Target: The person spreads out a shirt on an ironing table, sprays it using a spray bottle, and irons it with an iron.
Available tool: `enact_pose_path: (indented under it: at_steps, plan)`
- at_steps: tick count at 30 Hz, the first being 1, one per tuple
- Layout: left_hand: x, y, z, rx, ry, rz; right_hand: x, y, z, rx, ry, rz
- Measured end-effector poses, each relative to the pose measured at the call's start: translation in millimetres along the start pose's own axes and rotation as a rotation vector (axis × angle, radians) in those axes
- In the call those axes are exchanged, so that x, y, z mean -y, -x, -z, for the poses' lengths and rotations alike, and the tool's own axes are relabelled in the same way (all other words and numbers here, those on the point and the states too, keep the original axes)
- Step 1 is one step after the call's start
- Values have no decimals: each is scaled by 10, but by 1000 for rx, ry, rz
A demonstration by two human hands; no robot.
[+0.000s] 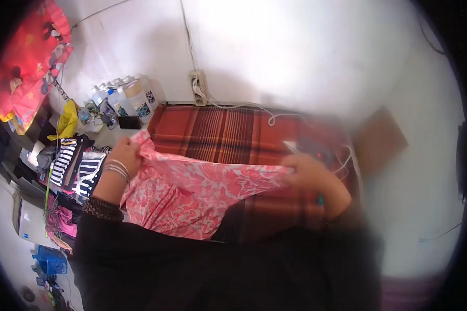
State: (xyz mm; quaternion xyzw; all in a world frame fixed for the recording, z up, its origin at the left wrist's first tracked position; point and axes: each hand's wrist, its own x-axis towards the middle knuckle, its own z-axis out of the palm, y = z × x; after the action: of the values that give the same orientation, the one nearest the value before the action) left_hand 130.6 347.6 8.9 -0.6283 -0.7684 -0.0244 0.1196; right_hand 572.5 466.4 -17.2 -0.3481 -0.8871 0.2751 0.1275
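A pink and white floral cloth [192, 194], perhaps a garment, stretches between my two hands over a table covered in red-brown plaid cloth [202, 129]. My left hand [127, 155], with bracelets at the wrist, is closed on its upper left corner. The upper right end is pinched in my right hand [306, 173]. Between them the top edge runs nearly straight, and the rest hangs down in folds toward my body. Just beyond my right hand lies a blurred iron [316, 147] with a white cord, partly hidden.
Several bottles [132, 98] and a dark phone-like object [129, 122] stand at the back left. Striped folded clothes [78, 166] lie at the left. A power strip [198, 88] hangs on the wall, its white cord [238, 107] running along the table's back edge. A blue basket [52, 260] is at lower left.
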Motion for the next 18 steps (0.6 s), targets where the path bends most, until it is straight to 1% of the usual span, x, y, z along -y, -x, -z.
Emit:
enact_pose_path:
  at_steps: [1,2,3,4,5,6,7,8,9,10,11,12,13,14,15,16,17,18]
  plan:
    - [231,-143,-147,-6,-4,11,73,-78,38,4,-1,37]
    - [595,-408,-450,154,-90,9,149,-230,50,-88,28,48]
    - [733,-624,-431,310,-46,-44,186,-422,75,-178,57,60]
    - [868,-841,-409,469,7,-89,78,-697,34,-312,2,4]
    - [817,-989,-209,470,459,23,-42,-1011,17,-453,-55,-51]
    - [767,-1138,-8,452,911,132,-44,-1293,154,-502,-114,-46]
    - [701,-1285,170,224,1617,456,98,-1452,331,-575,-119,-33]
    - [1100,-1758,172,-121,1158,27,247,-1609,511,-648,-123,-20]
    - [694,-1630,667,-305,1321,263,541,-1607,725,-735,-72,-5]
    - [259,-1481,1190,-541,1477,473,719,-1608,910,-848,-73,79]
    - [502,-1606,1311,-657,772,323,880,-1567,1051,-958,-73,161]
    - [737,-1726,1436,-854,6,358,1054,-1478,1151,-1028,-114,234]
    - [605,-1544,1676,-928,-47,431,1199,-1388,1238,-1094,-158,306]
    - [1015,-1694,1641,-945,-164,400,1306,-1265,1298,-1118,-207,307]
    - [748,-1327,1748,-1255,-11,110,1339,-1154,1286,-1143,-260,305]
    - [501,-968,1676,-1329,248,9,1189,-1008,1223,-1130,-257,373]
    - [254,-608,1603,-1405,503,-113,1073,-889,1126,-1128,-258,357]
    - [186,-413,1408,-1247,830,-16,936,-796,971,-1109,-233,394]
